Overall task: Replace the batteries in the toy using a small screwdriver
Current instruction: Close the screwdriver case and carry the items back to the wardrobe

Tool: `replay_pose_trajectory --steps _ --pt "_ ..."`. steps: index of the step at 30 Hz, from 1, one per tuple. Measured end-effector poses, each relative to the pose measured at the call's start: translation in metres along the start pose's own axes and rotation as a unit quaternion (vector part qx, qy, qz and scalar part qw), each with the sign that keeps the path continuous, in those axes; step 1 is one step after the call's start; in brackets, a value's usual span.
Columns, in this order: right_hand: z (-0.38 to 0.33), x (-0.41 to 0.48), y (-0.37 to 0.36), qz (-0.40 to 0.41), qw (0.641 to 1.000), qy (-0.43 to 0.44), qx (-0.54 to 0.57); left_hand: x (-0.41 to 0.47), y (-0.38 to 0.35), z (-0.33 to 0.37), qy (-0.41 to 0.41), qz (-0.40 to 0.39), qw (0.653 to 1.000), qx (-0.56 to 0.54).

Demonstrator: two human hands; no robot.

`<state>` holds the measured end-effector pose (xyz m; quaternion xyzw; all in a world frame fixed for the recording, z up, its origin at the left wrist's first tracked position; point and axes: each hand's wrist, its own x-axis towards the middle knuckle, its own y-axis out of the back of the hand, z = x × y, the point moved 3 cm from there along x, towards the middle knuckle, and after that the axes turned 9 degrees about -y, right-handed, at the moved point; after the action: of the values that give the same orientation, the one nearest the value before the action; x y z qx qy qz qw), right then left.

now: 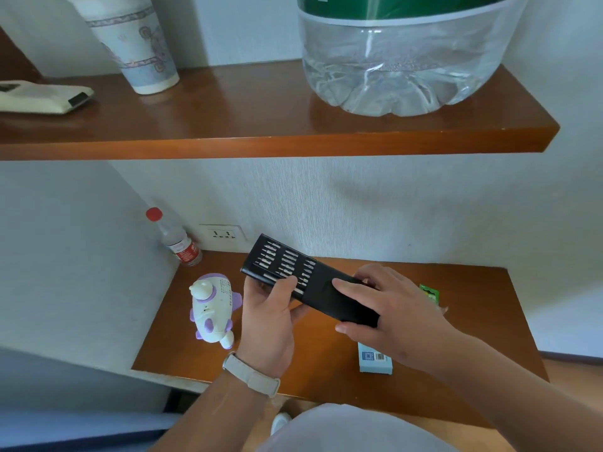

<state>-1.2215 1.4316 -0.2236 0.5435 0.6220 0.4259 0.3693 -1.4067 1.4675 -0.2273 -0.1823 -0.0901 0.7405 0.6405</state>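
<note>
No word or number can be read for certain. The green label [391, 4] on the big clear water jug [401, 66], upper right of the frame, has white lettering cut off by the top edge. The small bottle [177, 243], left of centre, has a red label with print too small to read. The light-blue box [375, 362], lower right of centre, shows a QR code and a barcode (digits illegible). The print on the green pack [430, 293] is blurred.

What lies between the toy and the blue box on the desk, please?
In the head view, the left hand, holding the black bit case, comes between toy and blue box.
</note>
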Motion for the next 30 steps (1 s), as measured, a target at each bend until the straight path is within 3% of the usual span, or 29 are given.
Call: replay_pose_trajectory --steps 18,21,25,30 --pt "0.021 -0.007 0.011 0.087 0.995 0.045 0.009 -0.005 0.011 0.002 0.000 -0.032 0.999 0.005" --pt "0.028 -0.010 0.014 0.084 0.994 0.063 -0.004 -0.001 0.018 0.015 0.006 -0.080 0.996 0.047" --pt "0.030 -0.007 0.014 0.078 0.991 0.103 -0.031 0.005 0.021 0.021 0.020 -0.132 0.973 0.188" --pt "0.030 -0.002 0.016 0.077 0.994 0.078 0.026 0.006 0.025 0.019 0.006 -0.095 0.976 0.198"
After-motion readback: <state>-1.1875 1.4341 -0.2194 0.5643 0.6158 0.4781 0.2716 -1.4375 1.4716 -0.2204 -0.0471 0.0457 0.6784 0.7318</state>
